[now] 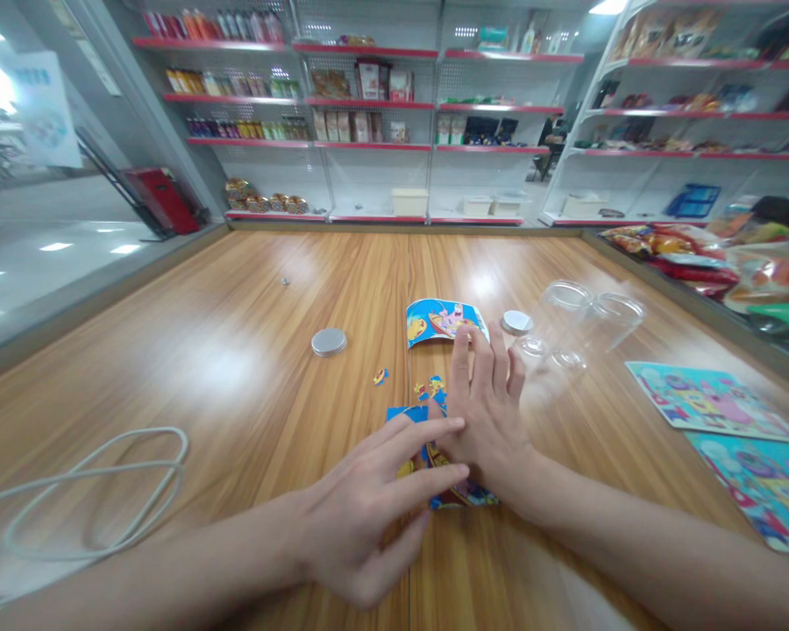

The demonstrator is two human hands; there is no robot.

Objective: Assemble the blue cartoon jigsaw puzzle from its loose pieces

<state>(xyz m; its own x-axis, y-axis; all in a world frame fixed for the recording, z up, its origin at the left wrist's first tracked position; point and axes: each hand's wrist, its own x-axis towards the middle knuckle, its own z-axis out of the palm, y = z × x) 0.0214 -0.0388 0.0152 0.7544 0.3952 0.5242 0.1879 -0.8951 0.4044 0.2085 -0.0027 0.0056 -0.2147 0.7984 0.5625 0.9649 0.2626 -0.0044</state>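
Note:
A partly covered blue jigsaw puzzle (pixel 404 413) with cartoon pictures lies on the wooden table, under and between my hands. My left hand (pixel 365 504) reaches over its left side, fingers stretched and apart, the tips close to my right hand. Over the puzzle's right side is my right hand (pixel 490 421), its fingers extended forward and the palm turned down. Both hands hide much of the puzzle. Just beyond it lie several loose puzzle pieces (pixel 437 384), with one single piece (pixel 380 377) to the left. A curved cartoon picture card (pixel 437 321) rests past my right fingertips.
Two clear jars (pixel 565 320) lie tipped right of my right hand, near a silver lid (pixel 517 322). Another lid (pixel 329 342) is left of centre. Two cartoon sheets (pixel 716 399) overlap at right. A white cable (pixel 98 478) loops at left. Snack bags (pixel 671 250) line the right edge.

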